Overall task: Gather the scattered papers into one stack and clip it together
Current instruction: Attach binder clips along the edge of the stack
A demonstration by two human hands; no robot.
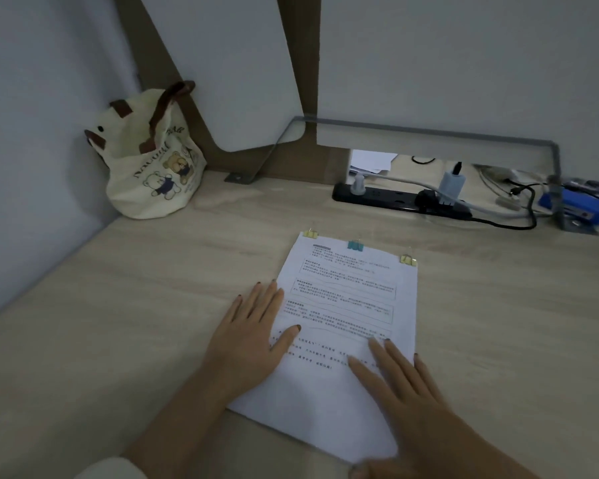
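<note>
Paper stack (pixel 346 305) carries three clips; two flat, open hands grip nothing.

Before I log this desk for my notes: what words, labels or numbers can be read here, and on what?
Tote bag: large dark lettering beside the printed bears, seen tilted and folded; not readable for certain.
Paper stack: many lines of printed text, in what look like Chinese characters, too small and blurred to quote.
Power strip: no legible marking.
Blue box at far right: no legible label.
</note>
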